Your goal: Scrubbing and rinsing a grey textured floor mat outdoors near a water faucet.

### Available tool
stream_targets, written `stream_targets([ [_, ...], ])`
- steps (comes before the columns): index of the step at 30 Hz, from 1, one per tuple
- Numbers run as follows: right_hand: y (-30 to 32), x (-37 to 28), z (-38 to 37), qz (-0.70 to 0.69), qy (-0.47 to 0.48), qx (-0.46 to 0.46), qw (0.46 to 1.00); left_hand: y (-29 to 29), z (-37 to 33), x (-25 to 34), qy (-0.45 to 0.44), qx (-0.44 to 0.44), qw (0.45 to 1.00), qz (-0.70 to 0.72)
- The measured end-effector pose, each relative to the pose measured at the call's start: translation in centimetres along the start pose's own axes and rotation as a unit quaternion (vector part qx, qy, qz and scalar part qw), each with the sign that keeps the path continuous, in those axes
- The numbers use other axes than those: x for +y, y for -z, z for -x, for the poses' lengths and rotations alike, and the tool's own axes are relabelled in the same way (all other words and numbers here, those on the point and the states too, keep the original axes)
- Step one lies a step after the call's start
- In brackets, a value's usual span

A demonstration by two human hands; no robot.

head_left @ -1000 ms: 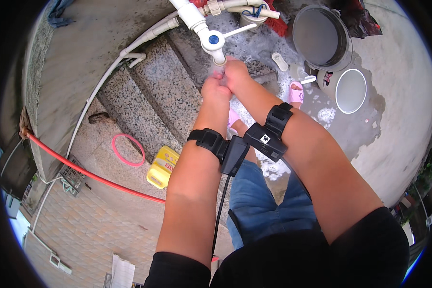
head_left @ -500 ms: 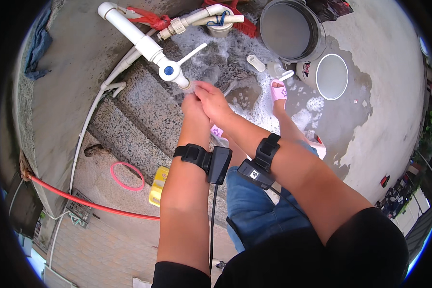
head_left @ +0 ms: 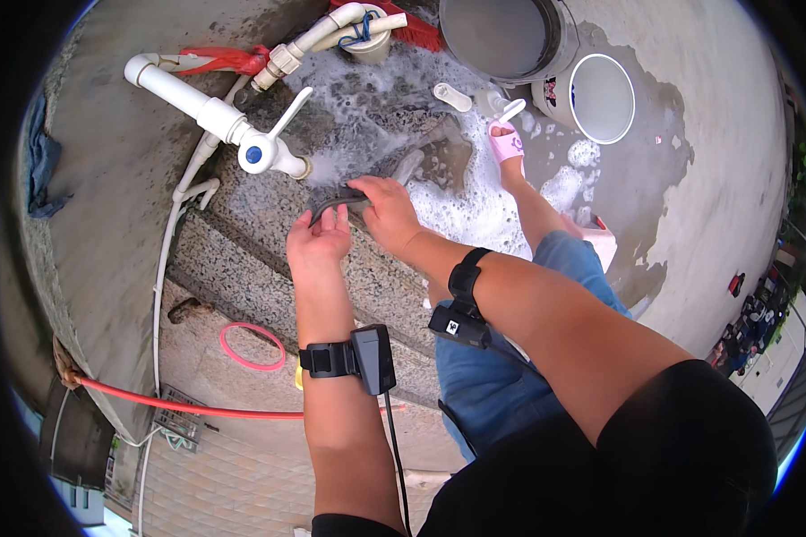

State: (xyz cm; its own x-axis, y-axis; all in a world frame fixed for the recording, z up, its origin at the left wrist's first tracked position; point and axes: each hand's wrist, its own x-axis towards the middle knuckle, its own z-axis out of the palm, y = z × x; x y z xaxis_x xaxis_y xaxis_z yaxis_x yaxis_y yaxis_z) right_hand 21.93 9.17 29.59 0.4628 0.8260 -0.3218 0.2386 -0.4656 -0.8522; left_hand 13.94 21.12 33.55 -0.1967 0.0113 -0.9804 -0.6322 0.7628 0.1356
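Observation:
A thin, dark grey bendy strip (head_left: 338, 204) stretches between my hands; its exact kind I cannot make out. My left hand (head_left: 321, 243), palm up, has its fingers curled against the strip's left end. On the other end, my right hand (head_left: 389, 211) pinches from above with thumb and fingers. Just beyond them is a white plastic tap (head_left: 258, 152) with a blue centre and a lever handle. Water gushes from its spout in a white spray, close to the strip. Speckled stone steps (head_left: 273, 259) lie below my hands.
Foamy water (head_left: 461, 215) covers the ground ahead. A dark bucket (head_left: 560, 63) and a white bucket (head_left: 555, 106) stand at the far right. My foot wears a pink slipper (head_left: 505, 143). A pink ring (head_left: 252, 347) and a red hose (head_left: 197, 410) lie at the left.
My hands were together at the spout; they have moved away from it and apart, showing the dark strip between them. The view has shifted, so the tap sits further left.

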Motion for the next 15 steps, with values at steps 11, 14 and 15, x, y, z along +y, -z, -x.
stream_targets([
  [11,2.3,2.2,-1.3,0.167,-0.066,-0.069,0.981,2.0,3.5,2.6,-0.008,-0.039,0.994,0.102],
  [14,2.9,0.6,-0.2,0.103,-0.110,-0.032,0.988,5.1,0.7,3.9,0.012,-0.029,0.992,0.126],
  [15,2.9,0.3,0.0,0.086,-0.116,-0.014,0.989,6.1,-0.2,4.1,0.041,-0.035,0.991,0.123],
])
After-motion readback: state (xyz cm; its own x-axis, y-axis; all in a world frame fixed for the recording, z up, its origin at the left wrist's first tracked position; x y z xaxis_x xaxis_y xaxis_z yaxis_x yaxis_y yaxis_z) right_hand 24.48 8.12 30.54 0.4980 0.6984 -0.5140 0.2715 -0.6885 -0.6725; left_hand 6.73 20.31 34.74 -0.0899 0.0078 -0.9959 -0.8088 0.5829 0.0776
